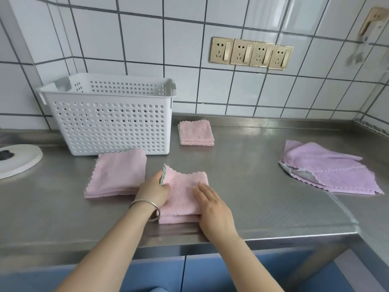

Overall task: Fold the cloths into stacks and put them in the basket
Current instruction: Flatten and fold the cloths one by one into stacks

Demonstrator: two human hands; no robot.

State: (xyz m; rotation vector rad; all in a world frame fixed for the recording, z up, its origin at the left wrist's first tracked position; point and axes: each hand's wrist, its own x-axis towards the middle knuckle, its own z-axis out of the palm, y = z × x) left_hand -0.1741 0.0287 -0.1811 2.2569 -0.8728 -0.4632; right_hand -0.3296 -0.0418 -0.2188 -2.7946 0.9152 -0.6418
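Pressing pink cloth (184, 194): left hand (153, 191) pinching its edge, right hand (212, 204) flat on top.

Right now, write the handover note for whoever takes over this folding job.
Left hand: grips the left edge of the pink cloth being folded at the counter's front; a green edge shows at its corner.
Right hand: flat on that cloth, pressing it.
Done: small folded pink stack right of the basket; larger folded pink pile in front of it.
Left: finish this fold, fold the purple cloths lying loose at the right, then load all stacks. I see nothing in the basket yet, though its bottom is hidden.
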